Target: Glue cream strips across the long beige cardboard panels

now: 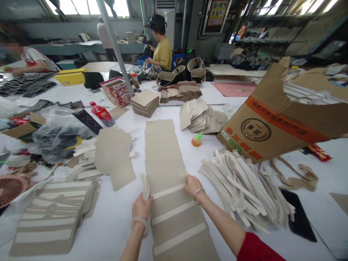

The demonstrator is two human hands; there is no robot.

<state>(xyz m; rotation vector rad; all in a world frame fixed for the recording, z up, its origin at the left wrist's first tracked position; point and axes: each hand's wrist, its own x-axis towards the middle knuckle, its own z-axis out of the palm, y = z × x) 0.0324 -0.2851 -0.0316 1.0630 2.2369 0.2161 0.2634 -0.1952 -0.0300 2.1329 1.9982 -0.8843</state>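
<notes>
A long row of overlapping beige board pieces (163,148) runs away from me down the middle of the table. White strips (178,239) lie across the nearer pieces. My left hand (143,206) is closed round a small bundle of white strips (145,186) at the row's left edge. At the right edge, my right hand (194,186) has its fingers closed at the end of the farthest strip laid across (168,191). Its fingertips are partly hidden. Right of it spreads a large heap of loose white strips (239,185).
Striped board pieces (46,217) are stacked at left, near plain beige pieces (112,152). A small glue bottle (197,139) stands before a fanned pile (203,116). A carton (272,119) leans at right above a black tablet-like slab (299,215). Co-workers, one in yellow (163,50), are beyond.
</notes>
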